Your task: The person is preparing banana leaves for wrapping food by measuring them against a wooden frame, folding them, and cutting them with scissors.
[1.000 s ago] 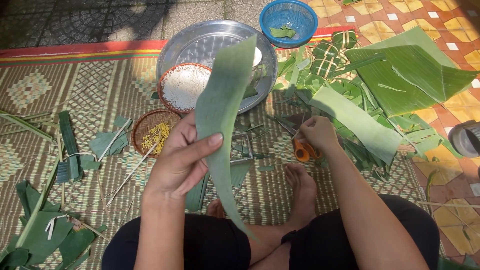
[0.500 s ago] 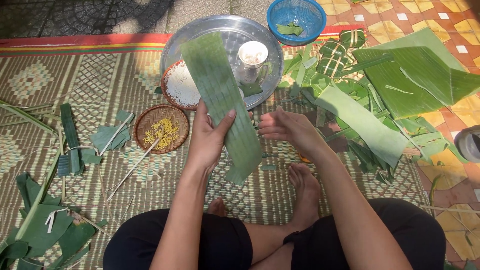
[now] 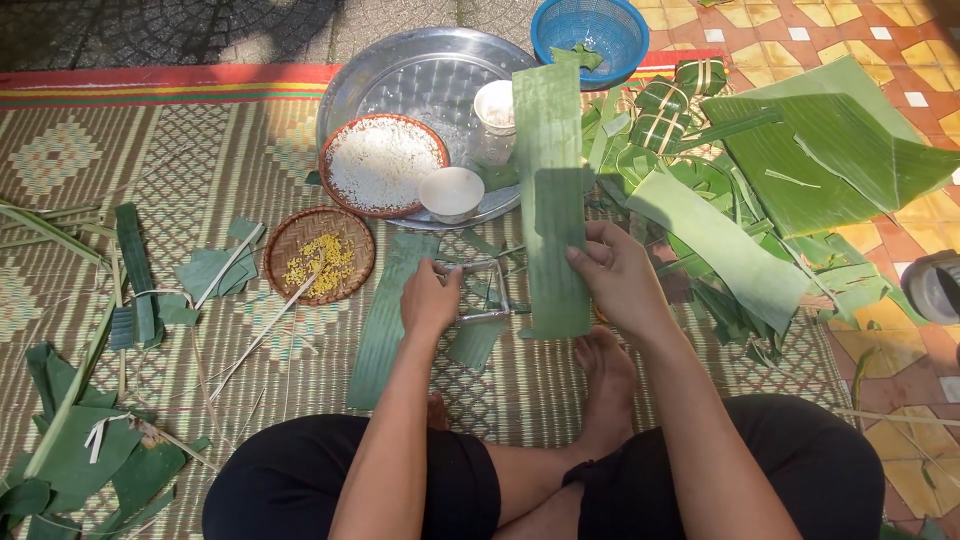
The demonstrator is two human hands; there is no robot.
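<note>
Our right hand pinches the long leaf strip upright, just right of the metal frame, which our left hand steadies with fingers curled over it.

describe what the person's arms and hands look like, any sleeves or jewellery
Both arms are bare from the elbow down, with no sleeves in view. The left hand and right hand are bare too: no gloves, and no rings, watch or bracelets that I can make out. The legs are in black trousers, and the feet are bare.
</note>
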